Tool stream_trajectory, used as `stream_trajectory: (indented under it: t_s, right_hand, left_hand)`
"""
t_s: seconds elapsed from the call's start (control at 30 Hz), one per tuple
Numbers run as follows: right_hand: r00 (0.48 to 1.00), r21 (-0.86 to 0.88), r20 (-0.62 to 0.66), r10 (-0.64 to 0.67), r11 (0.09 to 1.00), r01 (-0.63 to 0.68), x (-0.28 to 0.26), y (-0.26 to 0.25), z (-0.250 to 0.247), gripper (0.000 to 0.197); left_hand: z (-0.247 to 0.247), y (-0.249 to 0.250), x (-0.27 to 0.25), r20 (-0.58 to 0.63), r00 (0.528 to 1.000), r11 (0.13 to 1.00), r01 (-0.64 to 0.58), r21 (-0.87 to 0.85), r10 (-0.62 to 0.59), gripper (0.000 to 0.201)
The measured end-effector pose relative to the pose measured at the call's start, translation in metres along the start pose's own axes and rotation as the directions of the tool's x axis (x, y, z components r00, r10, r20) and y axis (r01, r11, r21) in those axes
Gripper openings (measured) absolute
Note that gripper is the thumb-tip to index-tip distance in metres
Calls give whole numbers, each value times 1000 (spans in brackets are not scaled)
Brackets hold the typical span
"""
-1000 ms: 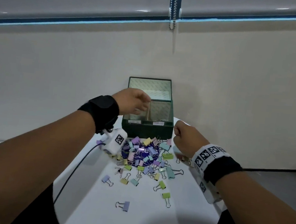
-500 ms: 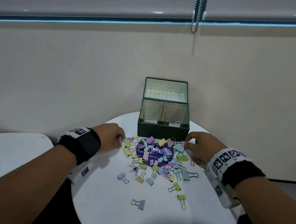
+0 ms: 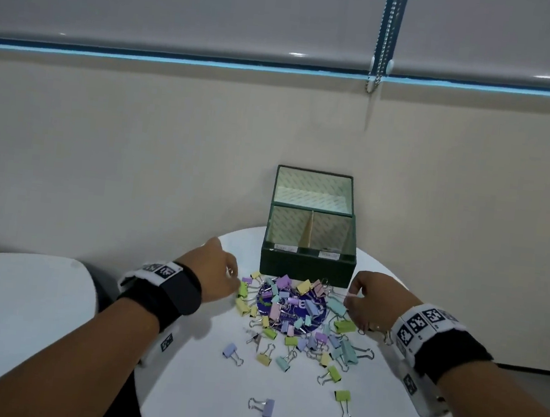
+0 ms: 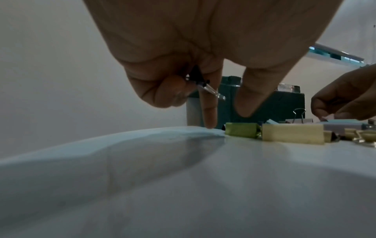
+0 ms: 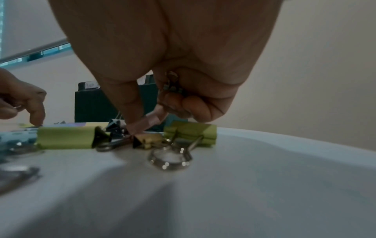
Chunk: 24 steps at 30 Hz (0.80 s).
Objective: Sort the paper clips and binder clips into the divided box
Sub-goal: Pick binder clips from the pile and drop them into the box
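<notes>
**A:** Where does the pile (image 3: 290,308) lie from the hands?

**B:** It lies between them, on the round tabletop (image 3: 200,387); the left hand (image 3: 217,278) is at its left edge, the right hand (image 3: 372,303) at its right edge; both are low, just over the clips.

**A:** And the box (image 3: 306,266)?

**B:** Straight behind the pile, touching or almost touching its far edge; its lid stands open; the divider runs from front to back, so there is a left and a right compartment, each with a small label on the front rim; I cannot read the labels.

**A:** What do the hands hold?

**B:** The left hand keeps a small clip (image 4: 201,82) tucked under its curled outer fingers, black with a thin wire; index and thumb point down, the index tip touching the tabletop just beside a green clip (image 4: 241,130); the right hand pinches a pink clip (image 5: 151,120) between thumb and index, and its other fingers curl on another clip (image 5: 174,87) in the palm.

**A:** Which hand is nearer to which compartment?

**B:** I judge each hand is nearer to the compartment of its own side; from both, the way to the box goes forward, up and a little inward; I see mostly binder clips here; paper clips I cannot make out for sure.
</notes>
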State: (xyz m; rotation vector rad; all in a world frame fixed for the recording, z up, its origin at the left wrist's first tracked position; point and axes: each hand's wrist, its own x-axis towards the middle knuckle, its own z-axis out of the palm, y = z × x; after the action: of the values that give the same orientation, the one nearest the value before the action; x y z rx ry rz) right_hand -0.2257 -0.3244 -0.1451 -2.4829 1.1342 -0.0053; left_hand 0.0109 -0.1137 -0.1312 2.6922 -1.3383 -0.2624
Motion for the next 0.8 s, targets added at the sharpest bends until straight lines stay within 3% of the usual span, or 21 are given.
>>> stream_trajectory:
  t_s: [0.07, 0.13, 0.37, 0.47, 0.57, 0.63, 0.73, 0.8]
  right_hand:
    - [999, 48, 20, -29, 998, 28, -1, 1, -3, 5]
    - [995, 67, 5, -100, 993, 100, -3, 1, -7, 9]
    - [940, 223, -201, -277, 921, 320, -1, -42, -32, 21]
    - [924, 182, -208, -322, 915, 360, 17, -78, -40, 13]
    - [932, 100, -203, -300, 941, 325, 38, -105, -39, 6]
    - [942, 59, -182, -282, 953, 297, 45, -116, -34, 16]
    - [950, 58, -108, -292, 953, 299, 40, -116, -28, 54]
    - [933, 69, -165, -319, 940, 334, 26, -103, -31, 63]
  left_hand:
    - [2, -1, 2, 44, 999, 999, 7, 32, -8, 44]
    - [3, 0, 3, 61, 998, 999, -6, 43, 4, 47]
    - [9, -5, 7, -15, 996, 996, -93, -6, 93, 30]
    - [10, -7, 8, -79, 985, 986, -160, -40, 157, 19]
    - [10, -8, 8, -136, 971, 975, -209, -72, 198, 22]
    - [8, -7, 8, -171, 963, 970, -226, -88, 208, 23]
    - [6, -6, 7, -201, 957, 967, -232, -110, 207, 24]
    - [6, -5, 7, -219, 953, 964, -240, -113, 211, 24]
